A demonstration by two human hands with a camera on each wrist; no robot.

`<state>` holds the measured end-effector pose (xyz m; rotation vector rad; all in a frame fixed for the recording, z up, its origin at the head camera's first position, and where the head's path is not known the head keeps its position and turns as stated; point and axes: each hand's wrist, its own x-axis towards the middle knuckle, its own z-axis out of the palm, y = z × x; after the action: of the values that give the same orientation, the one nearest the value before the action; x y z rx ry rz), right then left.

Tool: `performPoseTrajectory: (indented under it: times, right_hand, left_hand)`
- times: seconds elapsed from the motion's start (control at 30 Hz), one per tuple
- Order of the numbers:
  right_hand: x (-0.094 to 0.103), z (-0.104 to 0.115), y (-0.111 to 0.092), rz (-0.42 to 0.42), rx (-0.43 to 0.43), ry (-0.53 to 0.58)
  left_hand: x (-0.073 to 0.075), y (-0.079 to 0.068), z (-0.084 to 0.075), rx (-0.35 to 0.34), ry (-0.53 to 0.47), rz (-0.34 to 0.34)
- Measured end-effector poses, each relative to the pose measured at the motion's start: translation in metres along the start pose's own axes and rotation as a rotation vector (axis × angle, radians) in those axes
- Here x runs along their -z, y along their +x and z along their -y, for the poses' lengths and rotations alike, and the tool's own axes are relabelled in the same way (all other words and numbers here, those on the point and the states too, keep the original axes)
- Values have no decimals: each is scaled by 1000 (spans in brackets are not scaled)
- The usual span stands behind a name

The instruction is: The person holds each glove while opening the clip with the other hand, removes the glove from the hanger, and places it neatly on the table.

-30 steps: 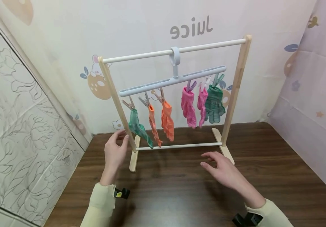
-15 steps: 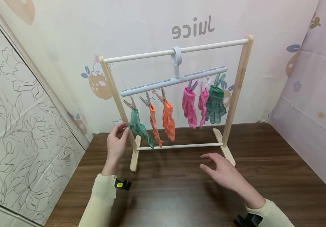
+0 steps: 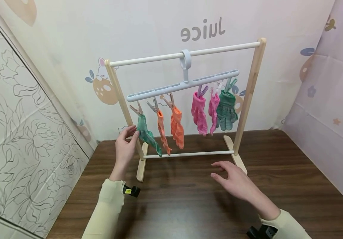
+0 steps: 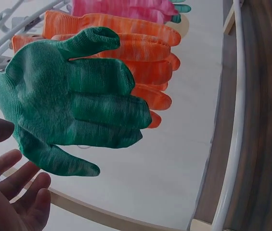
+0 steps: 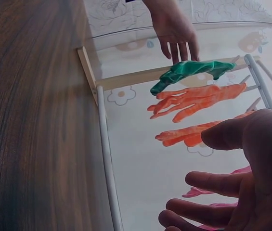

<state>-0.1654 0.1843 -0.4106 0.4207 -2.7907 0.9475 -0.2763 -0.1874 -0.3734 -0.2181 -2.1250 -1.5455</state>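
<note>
A green glove [image 3: 145, 134] hangs from a clothespin [image 3: 137, 108] at the left end of a pale blue hanger [image 3: 171, 88]. Beside this glove is my left hand [image 3: 125, 146], its fingers loosely extended near the cuff side; in the left wrist view the fingertips come close to the glove's edge [image 4: 54, 161]. Two orange gloves [image 3: 176, 127] hang further right, then two pink gloves [image 3: 199, 113] and another green glove [image 3: 227, 111], all by clothespins. My right hand [image 3: 234, 181] hovers over the table in front of the rack, fingers relaxed and holding nothing.
The hanger hooks over the white top rod [image 3: 147, 59] of a wooden rack with side posts [image 3: 250, 89] and a lower white rod [image 3: 189, 153]. It stands on a dark wood table [image 3: 174, 199]. Printed curtains [image 3: 147, 30] enclose the back and sides.
My left hand has moved slightly up and right, from beside the rack's left post to the green glove. The right hand stays nearly still, and the gloves hang as before.
</note>
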Motion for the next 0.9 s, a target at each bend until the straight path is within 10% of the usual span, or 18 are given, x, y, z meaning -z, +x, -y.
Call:
performPoseTrajectory:
  times: [0.9]
  right_hand:
    - [10, -2, 1, 9, -36, 61]
  left_hand:
    - [-10, -17, -8, 102, -212, -45]
